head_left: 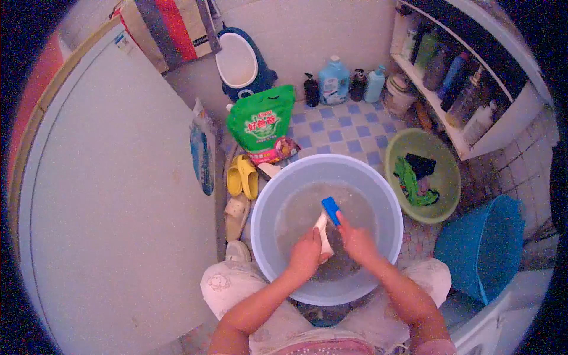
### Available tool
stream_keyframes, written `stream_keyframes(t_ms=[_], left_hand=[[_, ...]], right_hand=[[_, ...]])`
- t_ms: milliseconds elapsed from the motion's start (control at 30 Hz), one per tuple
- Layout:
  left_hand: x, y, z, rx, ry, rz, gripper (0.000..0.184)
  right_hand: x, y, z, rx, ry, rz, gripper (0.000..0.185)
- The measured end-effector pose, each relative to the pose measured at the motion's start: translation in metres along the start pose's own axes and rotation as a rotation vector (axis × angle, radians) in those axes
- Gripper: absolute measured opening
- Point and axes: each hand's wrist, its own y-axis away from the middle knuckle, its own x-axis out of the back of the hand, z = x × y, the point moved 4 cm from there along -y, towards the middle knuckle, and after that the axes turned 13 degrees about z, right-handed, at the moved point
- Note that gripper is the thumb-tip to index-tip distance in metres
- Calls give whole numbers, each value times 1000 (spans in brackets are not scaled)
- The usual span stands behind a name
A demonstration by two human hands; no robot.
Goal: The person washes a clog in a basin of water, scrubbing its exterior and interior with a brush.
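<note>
Over a round, pale basin (266,219) of murky water, my left hand (306,255) is closed around a white, shoe-like item (322,228). Its exact kind is partly hidden by my fingers. My right hand (357,241) grips a blue brush (330,208), with a finger laid along its handle. The brush head is beside the upper end of the white item; whether they touch I cannot tell. Both hands are inside the basin's rim, and the basin stands between my knees.
Left of the basin are a green detergent bag (263,121), yellow clogs (241,176) and a beige slipper (236,213). On the right stand a green basin (393,177) with clothes and a blue bucket (473,254). Bottles (334,83) line the wall; a white panel (118,195) fills the left.
</note>
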Motion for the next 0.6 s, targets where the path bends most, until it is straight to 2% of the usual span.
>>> stream_keyframes(t_ms=[67, 200, 267, 300, 367, 400, 467, 600], left_hand=[[3, 0, 3, -15, -11, -8, 72], [12, -1, 11, 20, 6, -46, 70], [6, 0, 6, -6, 7, -15, 69], [3, 2, 4, -34, 9, 9, 69], [0, 4, 2, -53, -5, 43, 69], [-1, 6, 4, -77, -21, 78, 70], [-2, 5, 8, -57, -36, 33, 71], [3, 0, 13, -44, -81, -114, 75]], right_hand=[[-3, -15, 21, -90, -16, 74, 48], [4, -10, 17, -44, 15, 117, 45], [3, 6, 8, 230, 80, 245, 44], [10, 10, -1, 231, 78, 240, 44], [19, 21, -18, 49, 17, -20, 44], [19, 17, -20, 42, 17, -25, 44], [24, 1, -13, -169, -78, -18, 43], [-2, -26, 33, -219, -41, 67, 42]])
